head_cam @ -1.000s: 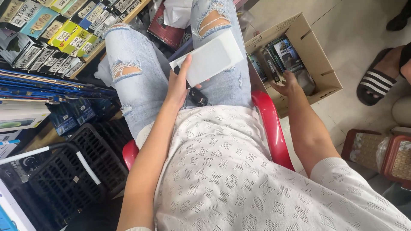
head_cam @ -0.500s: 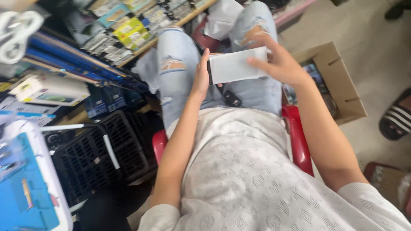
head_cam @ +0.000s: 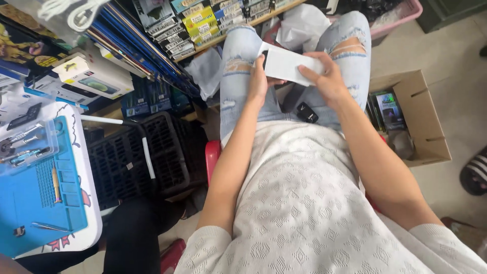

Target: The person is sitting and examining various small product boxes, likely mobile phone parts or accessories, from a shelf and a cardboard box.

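Here both hands, left hand point(head_cam: 259, 81) and right hand point(head_cam: 327, 76), grip white box point(head_cam: 286, 65) ends.

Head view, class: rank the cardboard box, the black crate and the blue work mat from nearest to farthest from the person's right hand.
1. Cardboard box: on the floor just right of the right hand, which holds a white flat box.
2. Black crate: left of the knees, beyond the left hand.
3. Blue work mat: at the far left edge.

A cardboard box point(head_cam: 423, 122), black crates point(head_cam: 147, 152) and a blue mat point(head_cam: 35, 203) surround the red chair point(head_cam: 212, 157).
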